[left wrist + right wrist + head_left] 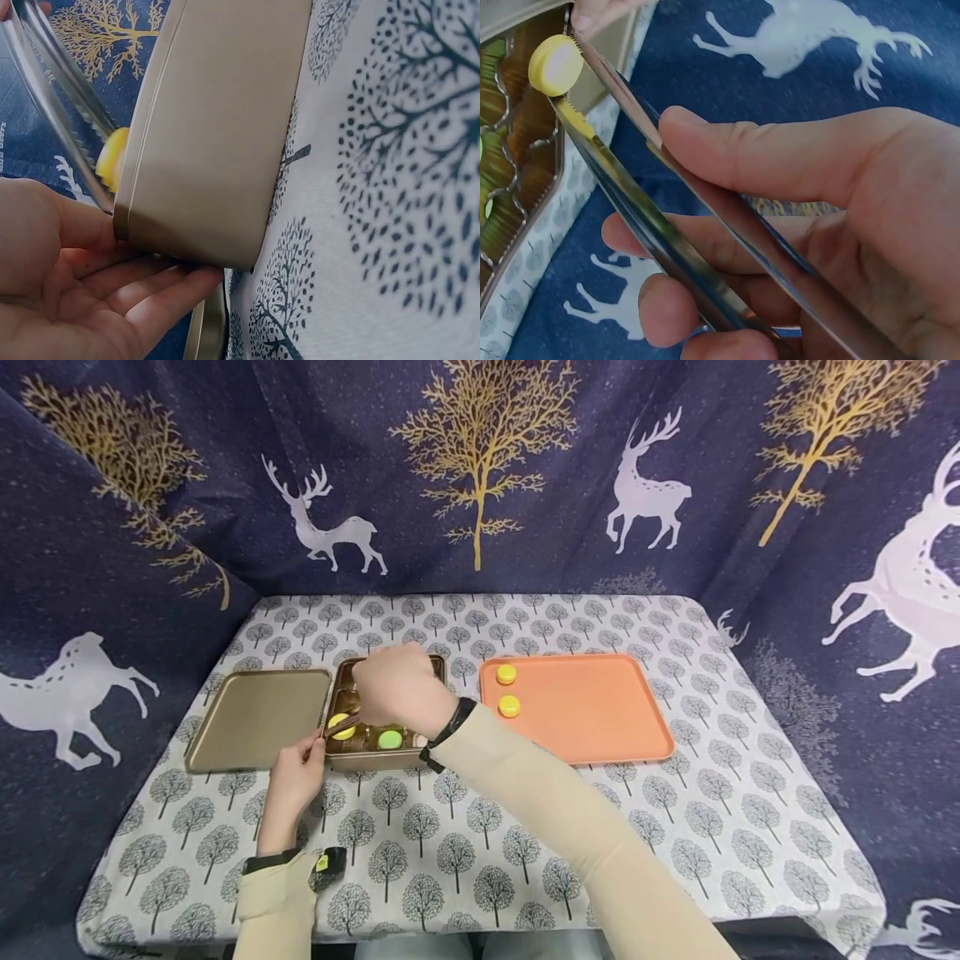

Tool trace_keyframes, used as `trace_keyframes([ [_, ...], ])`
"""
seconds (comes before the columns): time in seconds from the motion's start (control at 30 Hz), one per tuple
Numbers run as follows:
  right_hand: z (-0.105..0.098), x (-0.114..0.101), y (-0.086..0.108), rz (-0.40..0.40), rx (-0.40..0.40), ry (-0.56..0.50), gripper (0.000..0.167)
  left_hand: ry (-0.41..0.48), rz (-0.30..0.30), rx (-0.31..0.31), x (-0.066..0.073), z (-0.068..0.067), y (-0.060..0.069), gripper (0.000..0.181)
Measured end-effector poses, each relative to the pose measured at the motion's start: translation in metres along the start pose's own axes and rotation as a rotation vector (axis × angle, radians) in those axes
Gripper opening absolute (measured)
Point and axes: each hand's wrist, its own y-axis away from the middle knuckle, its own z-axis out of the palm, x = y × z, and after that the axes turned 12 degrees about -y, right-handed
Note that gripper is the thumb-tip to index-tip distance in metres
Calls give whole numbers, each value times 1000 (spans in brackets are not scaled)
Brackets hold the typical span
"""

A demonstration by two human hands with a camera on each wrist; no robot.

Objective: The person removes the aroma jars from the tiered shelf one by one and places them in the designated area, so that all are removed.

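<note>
My right hand holds metal tongs over the gold box. Between the toothed tips, a yellow macaron shows in the right wrist view, at the box's near left corner. That same corner is gripped by my left hand; in the left wrist view its thumb lies at the rim and its fingers bear on the wall. A green macaron sits in a compartment of the box's brown insert. My right hand and forearm hide part of the insert.
An orange tray lies to the right, with two yellow macarons near its left edge. On the left, close against the box, lies a gold lid or shallow tray. A tree-patterned cloth covers the table.
</note>
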Motion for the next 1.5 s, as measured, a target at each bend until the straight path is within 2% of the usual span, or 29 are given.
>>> trace_keyframes([
  [0.17,-5,16,8,19,38,-85,20,-6,-15,-12,1,0,1,47],
  [0.37,-11,32,18,-15,55,-95,7,1,-18,-4,2,0,1,47],
  [0.63,-17,50,29,23,62,-104,30,0,-11,-2,2,1,1,47],
  [0.9,-18,75,42,85,44,-152,37,-58,42,3,1,0,-1,48],
  [1.1,-14,97,55,118,60,-205,35,-44,40,13,0,1,-1,48],
  [1.27,-8,116,66,136,66,-220,41,-38,31,14,0,3,1,48],
  [1.5,0,144,86,173,73,-264,26,-36,32,16,3,1,2,47],
])
